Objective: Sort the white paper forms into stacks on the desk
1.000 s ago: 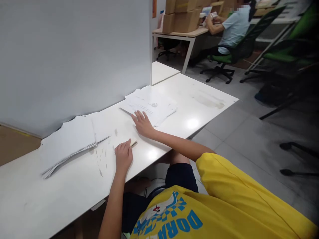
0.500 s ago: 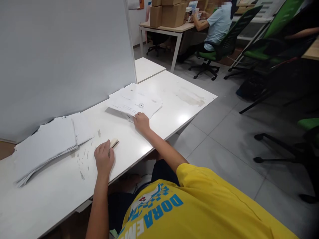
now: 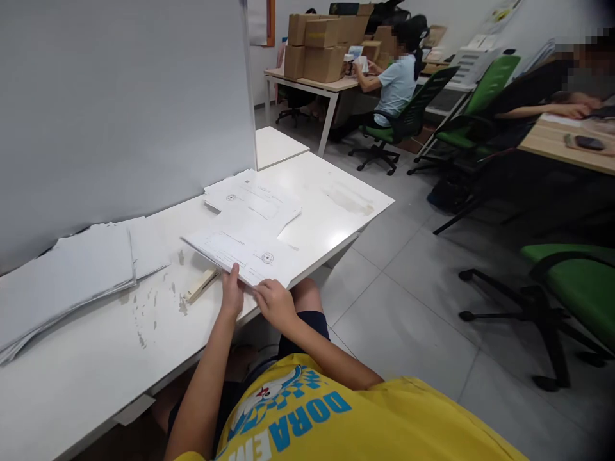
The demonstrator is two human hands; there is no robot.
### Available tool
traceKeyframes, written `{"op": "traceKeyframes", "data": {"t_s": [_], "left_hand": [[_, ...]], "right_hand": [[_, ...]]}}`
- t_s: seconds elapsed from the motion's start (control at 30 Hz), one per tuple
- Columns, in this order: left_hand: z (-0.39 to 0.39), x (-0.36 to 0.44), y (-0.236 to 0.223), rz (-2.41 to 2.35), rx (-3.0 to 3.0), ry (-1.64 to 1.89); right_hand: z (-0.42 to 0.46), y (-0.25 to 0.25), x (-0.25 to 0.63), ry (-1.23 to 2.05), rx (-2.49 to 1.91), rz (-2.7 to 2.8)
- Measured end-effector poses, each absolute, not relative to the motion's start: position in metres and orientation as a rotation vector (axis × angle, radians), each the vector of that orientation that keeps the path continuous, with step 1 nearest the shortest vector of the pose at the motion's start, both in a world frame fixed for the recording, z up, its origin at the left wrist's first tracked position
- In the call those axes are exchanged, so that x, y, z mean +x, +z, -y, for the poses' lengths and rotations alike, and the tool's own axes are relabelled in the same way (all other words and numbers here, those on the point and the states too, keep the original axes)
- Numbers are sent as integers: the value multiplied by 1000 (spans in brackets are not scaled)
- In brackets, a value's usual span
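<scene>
A few printed sheets of paper (image 3: pixel 240 246), the top one with a round stamp, slant over the table's front edge between my hands. My left hand (image 3: pixel 233 293) is closed on their near left edge, thumb on top. Close beside it, my right hand (image 3: pixel 275 302) pinches the near edge of the same sheets. A cream stapler (image 3: pixel 202 285) lies on the table just left of my left hand, untouched. Behind the held sheets rests a pile of printed papers (image 3: pixel 262 200), partly covered by them.
A thick paper stack (image 3: pixel 72 272) lies at the left of the white table (image 3: pixel 110 378), against a grey partition (image 3: pixel 125 96). Green office chairs (image 3: pixel 571 282) stand on the right. Two people sit at other desks, one near cardboard boxes (image 3: pixel 323 61).
My right hand has drawn sheets off the pile toward me. My left hand has let go of the stapler and taken hold of the sheets. The view has shifted a little.
</scene>
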State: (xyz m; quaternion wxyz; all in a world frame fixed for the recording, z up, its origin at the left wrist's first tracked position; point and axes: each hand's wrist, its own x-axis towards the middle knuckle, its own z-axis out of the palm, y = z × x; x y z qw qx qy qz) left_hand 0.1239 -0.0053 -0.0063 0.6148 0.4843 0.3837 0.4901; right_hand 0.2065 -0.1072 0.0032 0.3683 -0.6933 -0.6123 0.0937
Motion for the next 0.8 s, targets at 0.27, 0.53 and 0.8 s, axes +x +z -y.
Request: {"op": "traceKeyframes", "data": {"t_s": [0.27,0.53,0.8], "left_hand": [[7,113,-9,-978,1006,1105],[-9,107,0,-767,1271,991],[-21,92,54,-739,1475,1389]], "right_hand": [[116,17,283,247,-2055,1118],[117,10,349,558,-1849,931],[95,40,338,656,-1312,979]]}}
